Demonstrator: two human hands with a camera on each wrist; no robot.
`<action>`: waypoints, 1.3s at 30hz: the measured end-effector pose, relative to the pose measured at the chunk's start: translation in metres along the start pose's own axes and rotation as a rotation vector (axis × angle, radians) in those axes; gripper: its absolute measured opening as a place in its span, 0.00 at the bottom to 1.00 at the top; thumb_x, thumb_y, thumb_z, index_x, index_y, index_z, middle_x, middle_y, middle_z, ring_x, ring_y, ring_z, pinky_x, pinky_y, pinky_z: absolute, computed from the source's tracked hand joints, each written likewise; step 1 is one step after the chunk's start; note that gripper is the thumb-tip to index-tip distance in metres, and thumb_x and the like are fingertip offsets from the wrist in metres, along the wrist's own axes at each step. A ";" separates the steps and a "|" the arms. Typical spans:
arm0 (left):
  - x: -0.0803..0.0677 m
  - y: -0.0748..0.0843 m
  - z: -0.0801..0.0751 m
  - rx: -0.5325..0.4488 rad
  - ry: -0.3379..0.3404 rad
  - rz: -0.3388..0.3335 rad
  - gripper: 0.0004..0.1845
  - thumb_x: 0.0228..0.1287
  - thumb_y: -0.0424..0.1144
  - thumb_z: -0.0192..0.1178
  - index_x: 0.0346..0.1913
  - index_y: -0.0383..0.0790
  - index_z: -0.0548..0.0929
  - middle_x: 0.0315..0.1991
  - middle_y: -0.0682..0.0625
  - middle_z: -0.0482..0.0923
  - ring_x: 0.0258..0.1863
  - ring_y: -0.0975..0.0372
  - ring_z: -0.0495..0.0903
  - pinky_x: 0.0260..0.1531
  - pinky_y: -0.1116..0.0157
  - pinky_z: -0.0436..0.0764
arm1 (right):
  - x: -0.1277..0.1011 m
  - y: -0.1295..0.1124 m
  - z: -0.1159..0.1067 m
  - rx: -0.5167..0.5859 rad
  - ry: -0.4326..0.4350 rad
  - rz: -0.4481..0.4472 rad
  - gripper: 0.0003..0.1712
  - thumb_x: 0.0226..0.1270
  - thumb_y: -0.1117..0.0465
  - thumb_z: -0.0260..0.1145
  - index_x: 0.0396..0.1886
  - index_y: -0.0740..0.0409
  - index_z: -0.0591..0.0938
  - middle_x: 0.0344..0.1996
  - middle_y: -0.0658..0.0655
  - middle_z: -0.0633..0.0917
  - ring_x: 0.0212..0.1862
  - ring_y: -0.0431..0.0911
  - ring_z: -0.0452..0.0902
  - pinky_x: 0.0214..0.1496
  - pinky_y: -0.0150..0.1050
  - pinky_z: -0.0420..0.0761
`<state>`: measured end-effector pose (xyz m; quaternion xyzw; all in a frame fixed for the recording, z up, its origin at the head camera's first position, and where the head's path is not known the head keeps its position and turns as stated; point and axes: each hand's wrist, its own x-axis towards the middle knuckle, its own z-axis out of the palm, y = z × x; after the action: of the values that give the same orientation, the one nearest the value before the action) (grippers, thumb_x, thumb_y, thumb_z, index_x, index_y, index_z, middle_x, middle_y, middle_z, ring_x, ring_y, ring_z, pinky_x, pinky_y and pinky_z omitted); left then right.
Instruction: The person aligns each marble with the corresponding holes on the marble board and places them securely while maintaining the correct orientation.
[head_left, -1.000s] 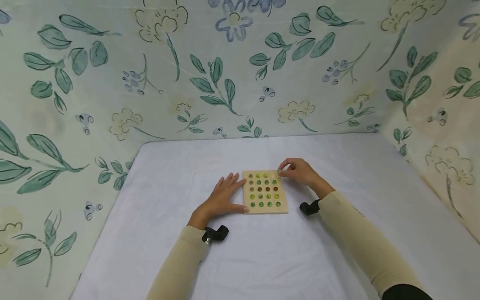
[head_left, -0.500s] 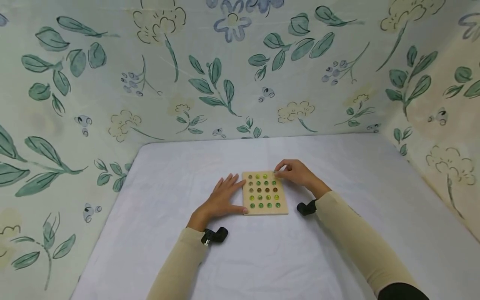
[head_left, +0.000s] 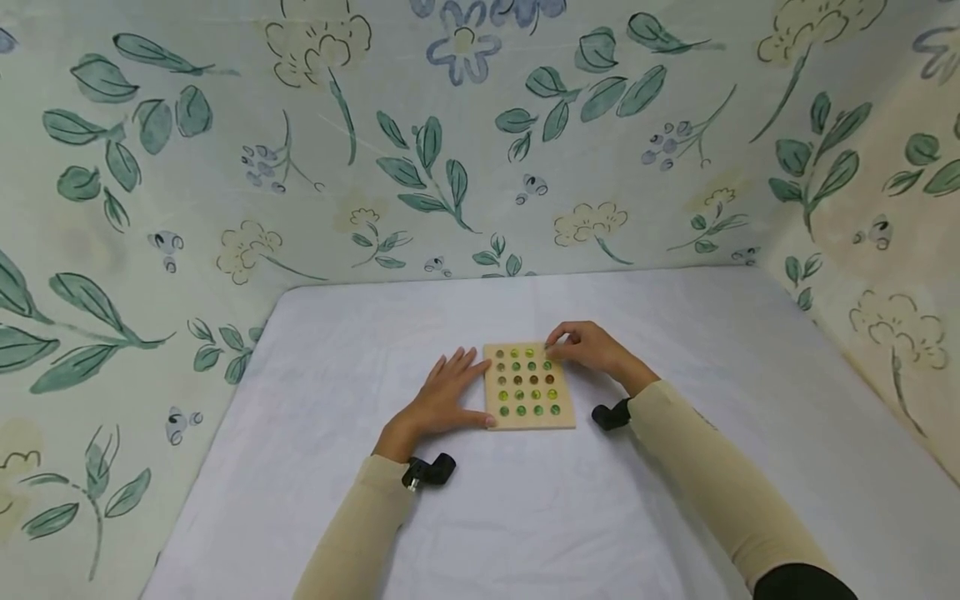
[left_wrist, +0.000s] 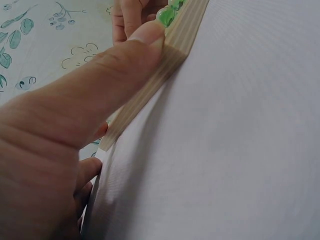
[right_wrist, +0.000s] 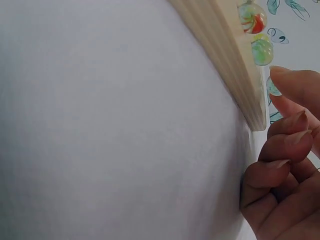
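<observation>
Floral cloth walls are closing in a white table, and near its middle a wooden board is lying flat with marbles sitting in its grid of holes. The left hand is resting open beside the board's left edge, fingers straight on the cloth and the thumb pressing against the near left corner, as the left wrist view shows. The right hand is hovering at the far right corner, fingers curled, and the fingertips are pinching one pale green marble just over the edge of the board.

Judging from this, a marble is being seated in or lifted from the corner hole; which one I cannot tell. Doing it well seems to call for keeping the pinch light and coming straight down over the hole, so the neighbouring marbles are not getting nudged out of their seats. The thumb should be bracing the board firmly, since a sideways push at the far corner could be sliding it across the smooth cloth.
</observation>
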<state>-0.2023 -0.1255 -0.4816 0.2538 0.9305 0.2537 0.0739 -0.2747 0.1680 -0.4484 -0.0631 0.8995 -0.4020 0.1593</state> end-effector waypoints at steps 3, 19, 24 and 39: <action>0.000 -0.001 0.002 -0.004 -0.005 0.003 0.55 0.47 0.68 0.66 0.76 0.52 0.56 0.77 0.48 0.44 0.76 0.56 0.36 0.73 0.56 0.33 | -0.001 0.000 0.001 -0.010 -0.010 -0.008 0.13 0.60 0.53 0.71 0.43 0.51 0.85 0.27 0.55 0.74 0.31 0.48 0.68 0.30 0.36 0.69; 0.002 0.000 -0.001 0.013 -0.010 -0.020 0.55 0.47 0.67 0.67 0.76 0.53 0.55 0.77 0.49 0.43 0.76 0.57 0.35 0.73 0.58 0.31 | 0.000 -0.006 0.001 -0.030 -0.017 -0.006 0.13 0.61 0.52 0.70 0.43 0.51 0.84 0.27 0.54 0.75 0.32 0.47 0.68 0.30 0.36 0.68; 0.002 0.000 0.001 0.014 -0.008 -0.017 0.55 0.47 0.68 0.67 0.76 0.54 0.55 0.77 0.50 0.43 0.76 0.58 0.35 0.73 0.59 0.31 | -0.002 -0.006 0.001 -0.021 -0.013 -0.004 0.14 0.60 0.52 0.70 0.43 0.52 0.84 0.28 0.55 0.76 0.32 0.48 0.68 0.31 0.36 0.68; 0.002 -0.002 0.001 0.007 -0.008 -0.007 0.55 0.46 0.69 0.67 0.76 0.54 0.55 0.77 0.49 0.44 0.76 0.58 0.35 0.73 0.59 0.32 | -0.002 -0.005 0.001 -0.021 0.001 -0.001 0.13 0.62 0.51 0.69 0.42 0.50 0.84 0.28 0.55 0.75 0.33 0.48 0.68 0.32 0.36 0.68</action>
<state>-0.2044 -0.1256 -0.4830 0.2520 0.9319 0.2491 0.0777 -0.2722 0.1640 -0.4446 -0.0652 0.9035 -0.3929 0.1581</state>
